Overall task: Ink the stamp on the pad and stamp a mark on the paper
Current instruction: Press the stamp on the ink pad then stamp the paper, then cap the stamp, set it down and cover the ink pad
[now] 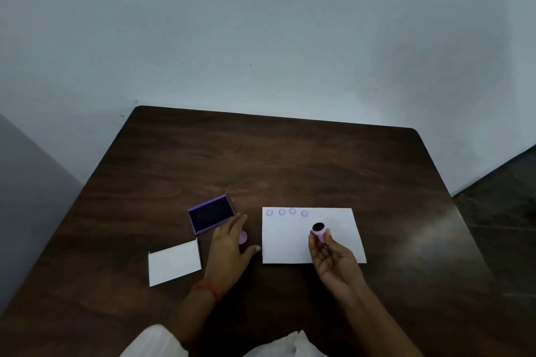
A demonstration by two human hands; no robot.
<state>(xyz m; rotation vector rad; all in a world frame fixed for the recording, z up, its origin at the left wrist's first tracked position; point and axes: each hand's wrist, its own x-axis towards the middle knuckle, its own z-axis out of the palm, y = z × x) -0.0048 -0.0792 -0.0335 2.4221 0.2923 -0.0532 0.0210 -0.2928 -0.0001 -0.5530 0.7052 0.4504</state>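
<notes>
A small lilac stamp [319, 231] is pinched in the fingers of my right hand [333, 261], held above the white paper [342, 229] with its dark inked face tilted up and away. Several faint purple round marks [287, 212] run along the paper's top left edge. The open purple ink pad [211, 214] lies left of the paper. My left hand [229, 249] rests flat on the table between pad and paper, fingers apart, fingertips near the pad's right corner. A small lilac cap [243, 237] peeks out beside that hand.
A smaller white card [174, 263] lies at the left, near the pad, on the dark wooden table [261, 159]. A pale wall rises behind the table's far edge. Dark floor shows at the right.
</notes>
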